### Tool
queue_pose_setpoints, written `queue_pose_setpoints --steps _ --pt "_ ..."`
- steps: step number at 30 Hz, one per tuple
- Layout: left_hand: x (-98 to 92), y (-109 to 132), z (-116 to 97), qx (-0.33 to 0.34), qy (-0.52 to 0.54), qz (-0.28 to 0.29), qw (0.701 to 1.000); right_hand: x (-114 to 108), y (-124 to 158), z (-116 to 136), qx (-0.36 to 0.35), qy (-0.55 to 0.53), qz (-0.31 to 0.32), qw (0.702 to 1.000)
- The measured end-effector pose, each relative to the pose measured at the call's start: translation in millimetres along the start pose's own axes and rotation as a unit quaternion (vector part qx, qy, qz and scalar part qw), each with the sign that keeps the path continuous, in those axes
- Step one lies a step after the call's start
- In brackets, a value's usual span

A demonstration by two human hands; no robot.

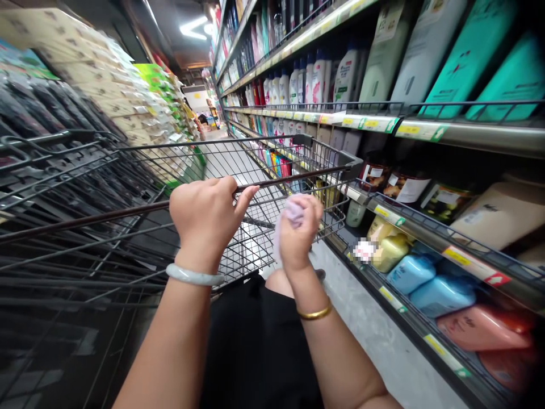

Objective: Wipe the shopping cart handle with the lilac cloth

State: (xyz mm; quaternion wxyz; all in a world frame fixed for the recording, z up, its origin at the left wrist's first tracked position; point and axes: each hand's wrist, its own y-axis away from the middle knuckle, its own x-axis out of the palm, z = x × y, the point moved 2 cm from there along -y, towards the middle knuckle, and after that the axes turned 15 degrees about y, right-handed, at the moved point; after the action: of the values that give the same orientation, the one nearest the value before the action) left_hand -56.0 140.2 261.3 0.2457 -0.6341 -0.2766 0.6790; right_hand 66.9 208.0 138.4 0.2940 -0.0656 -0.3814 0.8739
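My left hand [206,213] is closed round the handle bar of a dark wire shopping cart [272,150] that fills the left and middle of the view. A pale green bangle sits on that wrist. My right hand [298,230] is closed on a crumpled pale lilac cloth [293,211] held against the cart's near rim, just right of the left hand. A gold bangle is on the right wrist. The cart's basket looks empty inside.
Store shelves [426,130] run along the right, with shampoo bottles above and refill pouches and jars below. Stacked boxes and packaged goods [106,85] line the left of the aisle. The grey floor [374,335] runs ahead between them. A person stands far down the aisle.
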Motion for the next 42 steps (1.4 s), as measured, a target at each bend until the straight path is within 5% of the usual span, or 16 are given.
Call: queue_pose_setpoints --steps 4,10,17,24,31,38,42 --pt "0.2 0 1 0.011 0.002 -0.002 1.000 9 2 20 -0.073 -0.050 0.057 0.994" --pt "0.3 0 2 0.031 0.014 -0.020 0.999 0 -17 -1 0.073 -0.028 -0.066 0.995" --pt "0.9 2 5 0.041 0.006 -0.042 0.998 16 25 41 -0.079 -0.071 0.100 0.989" --pt "-0.1 4 4 0.047 0.019 -0.047 0.998 1 1 13 0.033 0.002 -0.039 0.999" --pt "-0.3 3 5 0.050 0.026 -0.043 0.997 14 28 37 -0.126 -0.033 0.128 0.983" --pt "0.0 5 5 0.047 0.035 -0.040 0.997 -2 1 17 -0.020 0.025 -0.020 0.999" --pt "0.0 4 6 0.044 0.027 -0.038 0.998 5 20 38 -0.068 -0.036 0.093 0.993"
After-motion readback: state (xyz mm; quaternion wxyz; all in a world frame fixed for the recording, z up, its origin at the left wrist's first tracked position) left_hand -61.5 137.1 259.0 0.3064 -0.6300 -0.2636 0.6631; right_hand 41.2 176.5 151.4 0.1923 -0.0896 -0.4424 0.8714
